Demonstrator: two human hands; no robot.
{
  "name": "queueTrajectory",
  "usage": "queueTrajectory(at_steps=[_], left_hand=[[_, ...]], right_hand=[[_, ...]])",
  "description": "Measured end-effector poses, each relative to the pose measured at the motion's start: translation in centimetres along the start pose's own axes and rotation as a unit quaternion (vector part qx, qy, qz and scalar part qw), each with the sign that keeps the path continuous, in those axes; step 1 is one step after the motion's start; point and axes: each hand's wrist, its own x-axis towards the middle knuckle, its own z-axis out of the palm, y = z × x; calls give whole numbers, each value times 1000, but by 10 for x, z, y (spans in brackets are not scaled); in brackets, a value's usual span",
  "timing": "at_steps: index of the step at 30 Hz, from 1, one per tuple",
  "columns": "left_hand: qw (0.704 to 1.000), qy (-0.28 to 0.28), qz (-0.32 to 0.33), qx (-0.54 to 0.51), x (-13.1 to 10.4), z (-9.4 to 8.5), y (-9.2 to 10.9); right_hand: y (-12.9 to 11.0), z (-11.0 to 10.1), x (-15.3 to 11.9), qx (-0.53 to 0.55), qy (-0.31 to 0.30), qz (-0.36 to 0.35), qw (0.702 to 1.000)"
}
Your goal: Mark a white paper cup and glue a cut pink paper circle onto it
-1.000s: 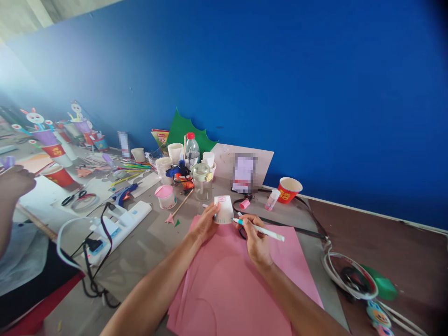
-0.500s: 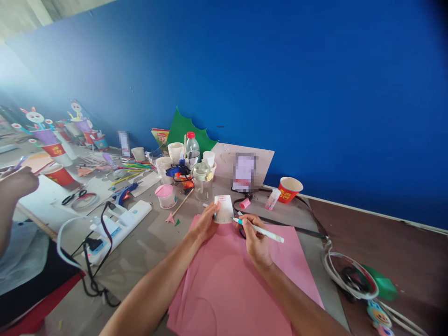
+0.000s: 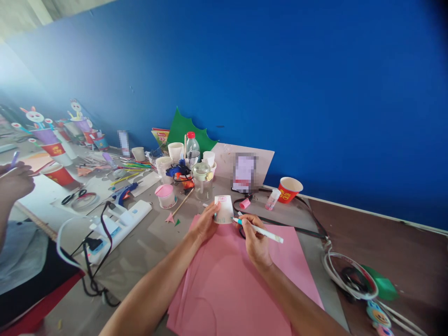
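Note:
My left hand point(image 3: 206, 223) is closed around the side of a small white paper cup point(image 3: 224, 212). A red printed mark shows near the cup's upper end, and faint bluish marks lie near its lower rim. In my right hand point(image 3: 257, 240) is a white marker pen point(image 3: 268, 233) with a blue band near the tip, held like a pencil. The pen's tip is at the cup's lower right edge; whether it touches I cannot tell. Under both hands lie pink paper sheets point(image 3: 245, 289).
Beyond my hands stand a glass jar point(image 3: 203, 184), a pink-lidded tub point(image 3: 165, 197), a red paper cup point(image 3: 290, 190) and a small bottle point(image 3: 272, 199). A power strip point(image 3: 121, 228) with cables lies left. At far left, another person's hand point(image 3: 19, 182) holds something thin.
The cup has turned in my left hand, so a different red mark faces up. My right hand and pen stay nearly in place. The other person's hand has shifted slightly left.

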Motion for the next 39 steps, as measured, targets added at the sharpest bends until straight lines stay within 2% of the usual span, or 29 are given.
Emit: queueTrajectory(at_steps=[26, 39], left_hand=[[1000, 12, 6, -2, 2, -4, -4], [1000, 5, -1, -6, 2, -2, -2]], right_hand=[[1, 1, 0, -17, -9, -15, 1000], [2, 0, 2, 3, -4, 20, 1000]])
